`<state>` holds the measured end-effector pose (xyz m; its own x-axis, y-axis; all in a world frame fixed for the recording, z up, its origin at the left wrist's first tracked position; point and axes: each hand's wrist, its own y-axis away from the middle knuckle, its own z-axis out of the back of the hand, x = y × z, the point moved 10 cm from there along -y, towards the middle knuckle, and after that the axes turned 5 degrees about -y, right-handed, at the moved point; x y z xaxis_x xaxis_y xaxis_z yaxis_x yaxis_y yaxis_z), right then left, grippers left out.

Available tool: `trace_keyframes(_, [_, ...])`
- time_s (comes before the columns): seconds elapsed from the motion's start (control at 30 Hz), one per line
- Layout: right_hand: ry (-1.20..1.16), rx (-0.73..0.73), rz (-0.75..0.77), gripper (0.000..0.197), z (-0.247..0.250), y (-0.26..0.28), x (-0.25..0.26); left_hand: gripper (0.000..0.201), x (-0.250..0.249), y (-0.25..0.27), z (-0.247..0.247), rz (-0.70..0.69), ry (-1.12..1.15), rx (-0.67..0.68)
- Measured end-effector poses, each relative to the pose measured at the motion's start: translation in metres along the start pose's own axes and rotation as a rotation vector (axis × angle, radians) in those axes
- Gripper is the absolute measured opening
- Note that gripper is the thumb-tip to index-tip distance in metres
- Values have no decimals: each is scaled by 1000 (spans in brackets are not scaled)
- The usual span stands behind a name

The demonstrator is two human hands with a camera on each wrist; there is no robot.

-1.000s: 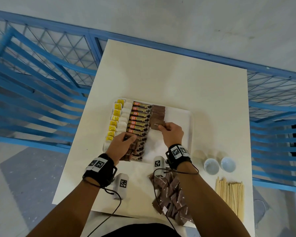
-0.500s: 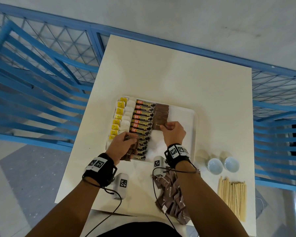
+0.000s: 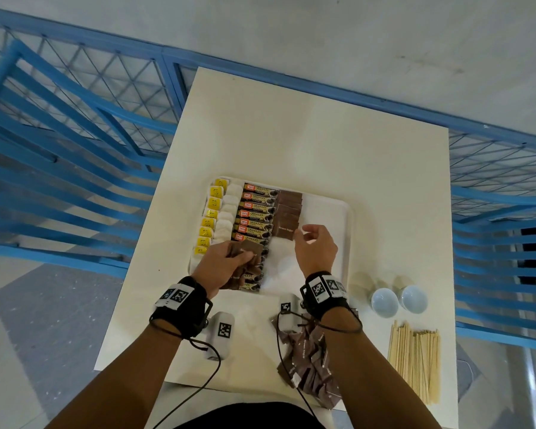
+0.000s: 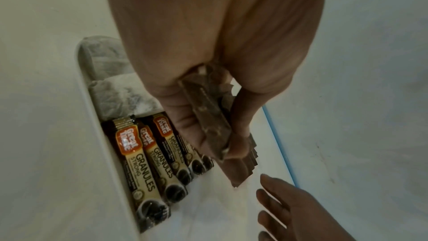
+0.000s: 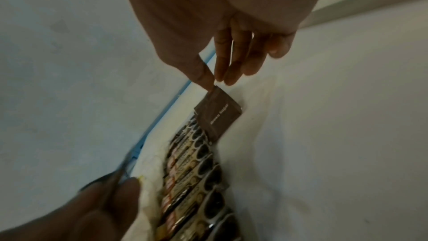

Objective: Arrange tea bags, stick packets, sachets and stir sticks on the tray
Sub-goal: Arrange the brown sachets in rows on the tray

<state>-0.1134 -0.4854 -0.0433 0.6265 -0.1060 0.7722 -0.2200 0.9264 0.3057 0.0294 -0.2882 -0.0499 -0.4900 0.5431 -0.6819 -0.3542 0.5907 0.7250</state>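
Right grip: the right hand [image 3: 316, 247] holds nothing — fingers loose, thumb tip touching the near corner of the last-laid sachet [image 5: 217, 114].
Left grip: the left hand [image 3: 223, 267] clasps a stack of brown sachets [image 4: 208, 120] over the near end of the stick packets [image 3: 256, 212].
Key relation: the stack lies to the left of the free hand and slightly nearer the body; the sachet column [image 3: 288, 212] runs away from the body, open space at its near end.
Tray [image 3: 338, 212]: tea bags [image 3: 226, 212] at left, then packets, then sachets.
Off tray: loose sachets [image 3: 310, 363] and stir sticks [image 3: 415, 363] on the worktop [image 3: 307, 134].
Next, likely: right hand draws one sachet from the stack.
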Motion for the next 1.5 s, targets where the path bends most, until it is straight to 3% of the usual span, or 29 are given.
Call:
trace_keyframes(0.17, [4, 473, 170, 15, -41, 35, 28, 24, -4, 2, -8, -35, -33, 8])
trace_keyframes(0.23, [17, 549, 197, 10, -49, 41, 30, 26, -5, 4, -13, -46, -39, 33])
trace_keyframes(0.33, [-3, 549, 200, 4, -49, 41, 28, 26, -7, 7, -18, -44, -23, 47])
trace_keyframes(0.5, [-22, 600, 216, 6, -49, 43, 33, 25, -4, 11, -11, 33, 21, -73])
trace_keyframes(0.7, [-29, 596, 228, 7, -45, 44, 36, 22, -3, 14, -7, 15, 14, -112])
trace_keyframes(0.8, [-86, 559, 143, 10, -44, 41, 27, 22, -9, 14, -7, -58, -69, -132])
trace_keyframes(0.93, [-368, 573, -63, 17, -46, 46, 14, 20, -15, 13, -7, -141, -149, -157])
trace_keyframes(1.0, [-419, 582, -85, 22, -47, 49, 13, 20, -18, 12, -9, -170, -185, -156])
trace_keyframes(1.2, [-322, 564, -95, 20, -46, 48, 8, 20, -26, 16, -5, -183, -216, -201])
trace_keyframes(1.33, [-86, 576, 73, 20, -48, 48, 13, 21, -21, 14, -1, -126, -142, -198])
trace_keyframes(1.5, [-59, 570, 93, 10, -46, 40, 14, 22, -14, 12, 9, -55, -65, -280])
